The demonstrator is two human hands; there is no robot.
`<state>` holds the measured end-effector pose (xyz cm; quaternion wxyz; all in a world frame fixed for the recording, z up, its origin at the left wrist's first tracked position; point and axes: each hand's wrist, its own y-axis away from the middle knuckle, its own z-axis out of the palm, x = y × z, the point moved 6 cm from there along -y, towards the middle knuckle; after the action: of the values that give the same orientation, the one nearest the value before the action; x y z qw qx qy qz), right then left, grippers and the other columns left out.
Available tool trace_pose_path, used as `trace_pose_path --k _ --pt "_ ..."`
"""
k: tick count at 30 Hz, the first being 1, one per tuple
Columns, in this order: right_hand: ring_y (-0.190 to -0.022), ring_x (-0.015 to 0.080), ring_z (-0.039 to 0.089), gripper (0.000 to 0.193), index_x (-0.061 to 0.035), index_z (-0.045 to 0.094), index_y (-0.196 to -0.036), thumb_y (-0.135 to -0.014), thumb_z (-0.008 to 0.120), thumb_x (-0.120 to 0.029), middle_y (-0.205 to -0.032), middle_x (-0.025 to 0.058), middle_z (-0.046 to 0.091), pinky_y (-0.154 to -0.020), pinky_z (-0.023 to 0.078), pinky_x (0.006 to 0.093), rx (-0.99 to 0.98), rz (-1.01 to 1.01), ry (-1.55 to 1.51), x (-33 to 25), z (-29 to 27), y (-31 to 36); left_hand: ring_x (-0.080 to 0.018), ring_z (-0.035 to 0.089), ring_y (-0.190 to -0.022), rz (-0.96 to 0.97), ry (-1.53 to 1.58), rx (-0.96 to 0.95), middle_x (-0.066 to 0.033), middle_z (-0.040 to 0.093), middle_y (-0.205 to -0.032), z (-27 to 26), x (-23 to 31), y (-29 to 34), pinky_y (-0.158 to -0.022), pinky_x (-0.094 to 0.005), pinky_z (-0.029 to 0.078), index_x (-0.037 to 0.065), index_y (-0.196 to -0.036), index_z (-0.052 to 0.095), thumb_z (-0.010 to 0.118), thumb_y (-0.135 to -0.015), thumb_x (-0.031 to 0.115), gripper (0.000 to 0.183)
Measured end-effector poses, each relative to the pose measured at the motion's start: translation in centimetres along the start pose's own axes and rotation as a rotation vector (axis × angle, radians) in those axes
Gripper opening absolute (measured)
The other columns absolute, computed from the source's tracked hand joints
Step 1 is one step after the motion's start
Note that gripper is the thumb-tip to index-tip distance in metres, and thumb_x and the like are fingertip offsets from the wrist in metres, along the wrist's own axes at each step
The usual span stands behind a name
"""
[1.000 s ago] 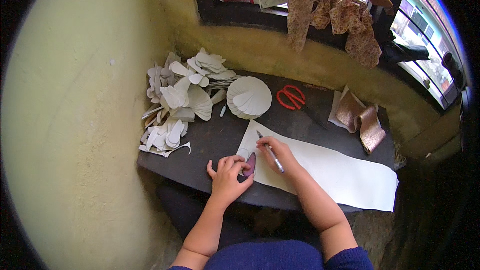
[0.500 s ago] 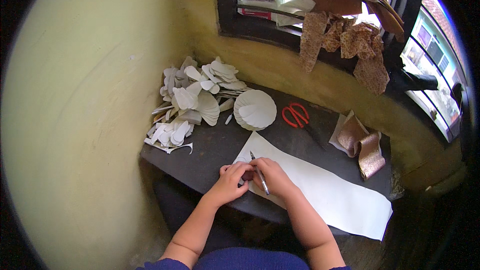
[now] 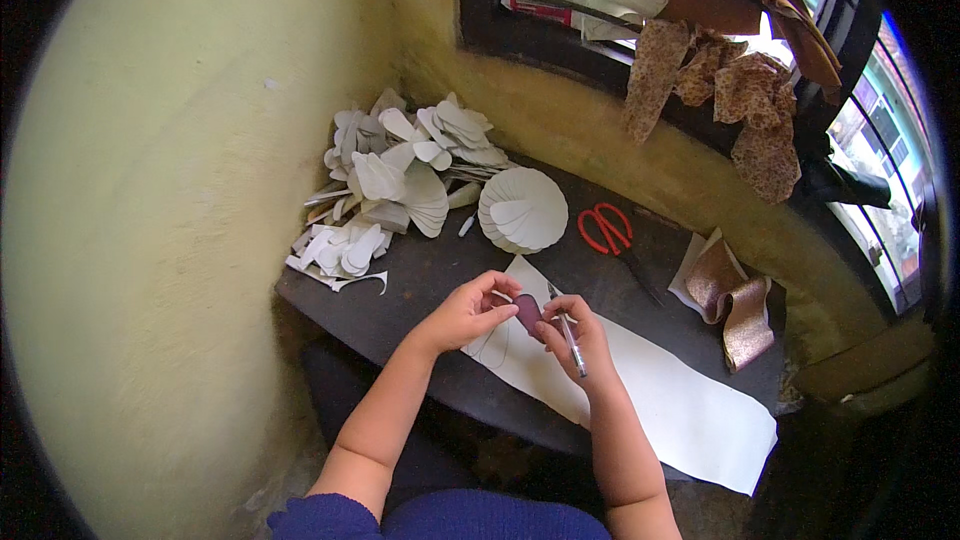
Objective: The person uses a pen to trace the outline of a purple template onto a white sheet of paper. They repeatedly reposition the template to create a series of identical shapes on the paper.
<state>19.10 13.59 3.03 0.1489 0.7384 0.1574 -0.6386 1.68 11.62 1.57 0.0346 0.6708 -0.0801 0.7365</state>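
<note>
My left hand pinches one end of a small dark purple-brown rounded piece, shaped like a flat template, with thumb and fingertips. My right hand has a pen between its fingers, tip pointing up and away, and its fingertips also touch the other end of the small piece. Both hands are raised over a long white sheet. Thin curved outlines are drawn on the sheet beside my left hand.
A heap of white rounded cutouts fills the far left corner of the dark table, with a round fanned stack beside it. Red-handled scissors and a shiny bronze strip lie to the right. Patterned scraps hang at the window.
Both hands have lifted the small piece off the sheet and turned it up between them, uncovering drawn lines. The pen stays in my right hand. The view has shifted slightly.
</note>
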Motion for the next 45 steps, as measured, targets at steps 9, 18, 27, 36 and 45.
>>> trace_pose_path --k 9,18,27,36,45 --pt "-0.079 0.0127 0.064 0.028 -0.0047 0.056 -0.106 -0.086 0.074 -0.008 -0.09 0.006 0.066 -0.071 0.052 0.0273 -0.047 -0.029 0.245 0.3 0.0 0.0 -0.0131 0.064 -0.091 -0.111 -0.131 -0.093 -0.0066 0.069 -0.099 1.3 -1.9 0.4 -0.083 -0.0284 0.051 0.001 -0.115 0.065 0.064 -0.092 0.01 0.025" --pt "-0.083 0.0148 0.065 0.024 -0.0047 0.057 -0.105 -0.086 0.072 -0.004 -0.09 0.0097 0.067 -0.072 0.051 0.0289 -0.104 0.065 0.357 0.2 0.4 0.0 -0.0196 0.067 -0.086 -0.021 -0.392 0.055 -0.0108 0.07 -0.095 1.1 -0.1 0.9 -0.077 -0.0317 0.053 0.001 -0.104 0.066 0.066 -0.09 0.012 0.018" --pt "-0.083 0.0252 0.067 0.03 -0.0051 0.058 -0.107 -0.082 0.075 -0.008 -0.093 0.0124 0.067 -0.074 0.053 0.0342 -0.055 -0.099 0.431 0.5 0.4 0.0 -0.0251 0.061 -0.106 0.183 -0.824 0.07 -0.006 0.065 -0.108 0.8 1.3 2.3 -0.095 -0.0407 0.039 0.01 -0.105 0.069 0.066 -0.086 0.014 0.02" --pt "-0.104 0.0339 0.06 0.057 -0.0044 0.055 -0.111 -0.065 0.087 -0.015 -0.109 0.0157 0.06 -0.089 0.049 0.0393 -0.342 -0.166 0.613 -2.0 0.9 0.5 -0.0232 0.056 -0.112 0.184 -0.861 0.022 -0.0034 0.061 -0.115 0.7 0.2 2.6 -0.097 -0.0393 0.034 0.013 -0.104 0.07 0.064 -0.083 0.01 0.022" --pt "-0.106 0.0351 0.058 0.055 -0.0071 0.056 -0.11 -0.066 0.087 -0.017 -0.109 0.0148 0.059 -0.092 0.047 0.0401 -0.336 -0.246 0.611 -1.9 1.4 0.8 -0.0237 0.056 -0.11 0.166 -0.861 0.014 -0.0032 0.061 -0.113 0.8 0.4 2.5 -0.097 -0.0389 0.034 0.015 -0.103 0.071 0.066 -0.082 0.011 0.022"
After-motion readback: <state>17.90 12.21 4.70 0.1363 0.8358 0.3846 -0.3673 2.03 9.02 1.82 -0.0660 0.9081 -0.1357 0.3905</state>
